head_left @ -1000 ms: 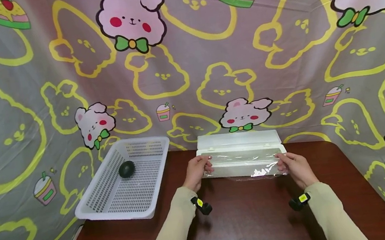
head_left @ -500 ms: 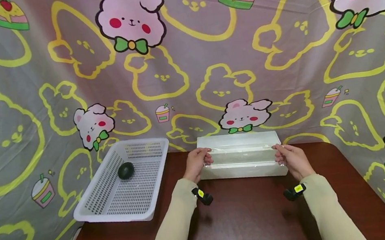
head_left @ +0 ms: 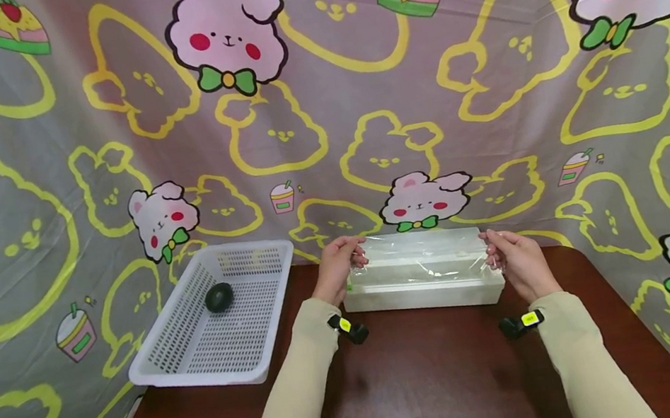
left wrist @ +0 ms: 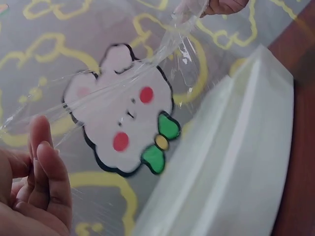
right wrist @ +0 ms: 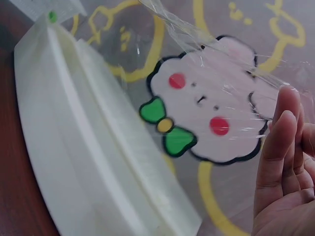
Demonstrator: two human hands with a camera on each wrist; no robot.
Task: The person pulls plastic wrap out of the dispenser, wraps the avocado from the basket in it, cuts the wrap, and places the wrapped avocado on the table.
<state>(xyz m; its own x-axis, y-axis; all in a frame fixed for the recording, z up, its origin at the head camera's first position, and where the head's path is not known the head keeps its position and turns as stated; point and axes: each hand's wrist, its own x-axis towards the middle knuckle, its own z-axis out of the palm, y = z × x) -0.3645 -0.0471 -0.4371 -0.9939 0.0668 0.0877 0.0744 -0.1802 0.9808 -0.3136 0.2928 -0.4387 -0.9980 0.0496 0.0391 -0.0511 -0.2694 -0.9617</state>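
Note:
A clear sheet of plastic wrap (head_left: 421,254) is stretched between the two hands, above a long white wrap dispenser box (head_left: 425,298) whose lid stands raised at the back. The left hand (head_left: 337,269) pinches the sheet's left end, near the box's left end. At the other end, the right hand (head_left: 517,262) pinches the sheet's right edge beside the box. In the left wrist view the wrap (left wrist: 147,64) runs taut and creased from the left hand (left wrist: 37,191) up to the far hand. Curled fingers of the right hand (right wrist: 285,167) show in the right wrist view.
A white perforated plastic basket (head_left: 198,378) stands on the left of the table, holding a dark green avocado-like oval (head_left: 219,297). The brown wooden table (head_left: 430,381) stretches in front of the box. A patterned cloth (head_left: 319,97) hangs close behind.
Both hands have risen and moved slightly back, lifting the wrap from over the box's front to in front of its lid. The right hand has shifted a little right. Basket and contents stay put.

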